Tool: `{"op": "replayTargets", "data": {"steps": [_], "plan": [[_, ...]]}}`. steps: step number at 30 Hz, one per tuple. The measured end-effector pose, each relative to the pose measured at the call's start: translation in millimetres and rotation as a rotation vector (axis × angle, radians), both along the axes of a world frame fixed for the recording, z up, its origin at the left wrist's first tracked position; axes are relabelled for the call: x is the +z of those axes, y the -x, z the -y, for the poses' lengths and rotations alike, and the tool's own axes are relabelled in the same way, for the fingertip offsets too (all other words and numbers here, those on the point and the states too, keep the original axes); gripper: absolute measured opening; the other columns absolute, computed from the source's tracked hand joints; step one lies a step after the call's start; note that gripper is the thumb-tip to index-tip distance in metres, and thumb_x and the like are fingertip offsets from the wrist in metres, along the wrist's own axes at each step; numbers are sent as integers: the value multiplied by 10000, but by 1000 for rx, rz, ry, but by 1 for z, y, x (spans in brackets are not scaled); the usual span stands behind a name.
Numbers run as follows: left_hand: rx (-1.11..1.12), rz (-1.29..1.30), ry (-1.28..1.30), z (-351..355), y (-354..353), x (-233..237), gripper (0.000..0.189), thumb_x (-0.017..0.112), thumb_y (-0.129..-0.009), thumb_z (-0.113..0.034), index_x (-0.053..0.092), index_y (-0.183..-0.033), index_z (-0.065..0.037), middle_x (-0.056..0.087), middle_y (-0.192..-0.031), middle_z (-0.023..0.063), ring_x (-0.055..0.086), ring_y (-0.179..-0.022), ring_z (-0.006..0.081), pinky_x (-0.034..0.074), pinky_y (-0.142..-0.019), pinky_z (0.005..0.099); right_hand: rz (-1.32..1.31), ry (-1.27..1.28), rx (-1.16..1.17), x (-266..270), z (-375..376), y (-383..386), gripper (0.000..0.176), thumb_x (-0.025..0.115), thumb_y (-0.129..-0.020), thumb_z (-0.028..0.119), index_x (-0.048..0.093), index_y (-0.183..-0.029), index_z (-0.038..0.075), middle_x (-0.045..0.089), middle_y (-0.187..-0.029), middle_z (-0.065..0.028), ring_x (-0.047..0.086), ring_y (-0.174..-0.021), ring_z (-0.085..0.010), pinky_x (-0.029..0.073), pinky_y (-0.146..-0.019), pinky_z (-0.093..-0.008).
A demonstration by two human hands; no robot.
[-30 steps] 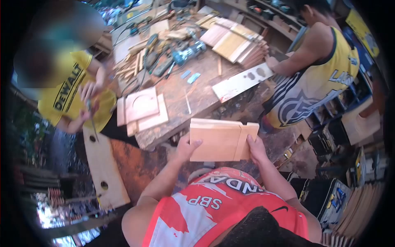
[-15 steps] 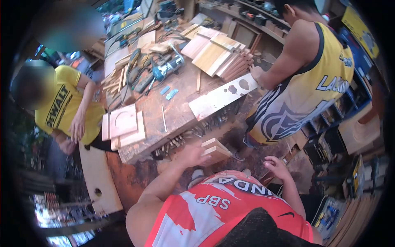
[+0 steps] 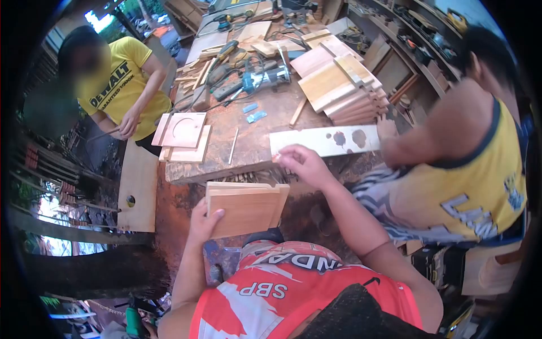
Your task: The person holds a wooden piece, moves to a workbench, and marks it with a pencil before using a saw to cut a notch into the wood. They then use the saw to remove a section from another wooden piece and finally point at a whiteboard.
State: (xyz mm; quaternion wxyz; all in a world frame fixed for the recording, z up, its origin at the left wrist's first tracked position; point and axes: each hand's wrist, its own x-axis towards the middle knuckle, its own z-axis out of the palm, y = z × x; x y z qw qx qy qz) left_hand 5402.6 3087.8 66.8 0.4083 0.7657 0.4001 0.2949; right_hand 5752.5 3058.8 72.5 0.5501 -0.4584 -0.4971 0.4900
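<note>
Head view: stacked boards [image 3: 245,210] are sitting toward seven o'clock from centre, in front of the tabletop [image 3: 250,141].
Left hand [image 3: 204,221]: is gripping their nine-o'clock edge, thumb pressing the front, apparently keeping the pieces together; its fingers are mostly hiding behind.
Right hand [image 3: 305,164]: is hovering at the boards' two o'clock, half curled; whether it is pinching anything, I cannot tell.
Stained plank [image 3: 299,137]: a co-worker's hand [image 3: 387,127] is reaching its three-o'clock end, perhaps steadying it; contact is looking unclear.
</note>
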Motion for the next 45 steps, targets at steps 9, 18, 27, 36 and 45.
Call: {"op": "replayTargets", "data": {"steps": [9,18,27,36,45], "plan": [[237,452,463,-157,42,-36,461,702,-834,-349,632,-1073,38,661,-1018,98,628,-937,184,499,-831,312,29,-40,-322,9,-172,-49,184,584,-950,119,608,-1081,-9,675,-898,-81,641,-790,-123,532,-731,-262],[186,702,682,-261,-25,-78,593,642,-887,-357,474,-1274,61,583,-1200,155,592,-1062,244,494,-914,368,115,175,-635,-17,-153,-63,168,590,-942,125,616,-1051,0,651,-851,-48,628,-766,-104,523,-694,-243],[-70,763,974,-292,-108,-101,635,485,-963,-391,322,-1403,36,500,-1327,199,538,-1194,328,461,-1004,439,389,323,-806,-13,-57,-54,179,642,-898,144,651,-1016,9,651,-804,-8,567,-705,-64,465,-638,-242],[-55,682,942,-267,-156,-89,612,477,-969,-420,361,-1398,1,514,-1326,173,538,-1197,299,464,-991,429,484,403,-858,-17,41,-26,221,665,-875,175,637,-1059,55,671,-810,-66,608,-717,-124,496,-669,-290],[-28,791,1075,-130,-178,-91,662,471,-957,-507,374,-1393,-19,516,-1341,172,543,-1186,323,452,-993,462,436,446,-496,-71,187,-47,390,678,-888,273,579,-1189,47,669,-882,-74,632,-797,-140,513,-720,-296]]}}
